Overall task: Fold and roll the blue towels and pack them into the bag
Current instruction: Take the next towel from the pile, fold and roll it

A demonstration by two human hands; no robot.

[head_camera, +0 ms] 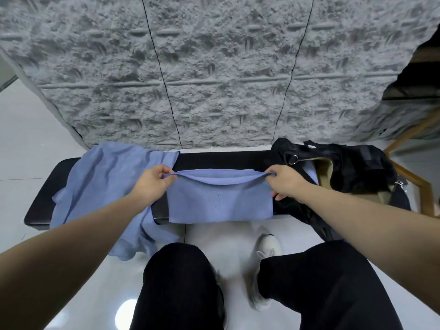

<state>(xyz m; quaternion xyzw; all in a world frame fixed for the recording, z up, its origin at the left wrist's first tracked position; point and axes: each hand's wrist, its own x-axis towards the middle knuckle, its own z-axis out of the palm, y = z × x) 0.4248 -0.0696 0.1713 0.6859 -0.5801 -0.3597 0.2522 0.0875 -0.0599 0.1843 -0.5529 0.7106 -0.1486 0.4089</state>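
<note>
Nearest the camera, the person's knees in black trousers [181, 289] and a white shoe [266, 246] sit over the glossy white floor [28, 139]. Just beyond, the left hand [152, 181] and the right hand [287, 181] each pinch an upper corner of a folded blue towel [220, 203], lifting its top edge so it sags between them; the lower part lies flat on the black counter [40, 201], its near edge hanging just over the front. To the left, a loose blue towel [104, 186] is crumpled across the counter and droops towards the floor. At the right end rests the black bag [357, 172], open, showing a tan lining. Behind stands a grey rough-textured wall [214, 67].
</note>
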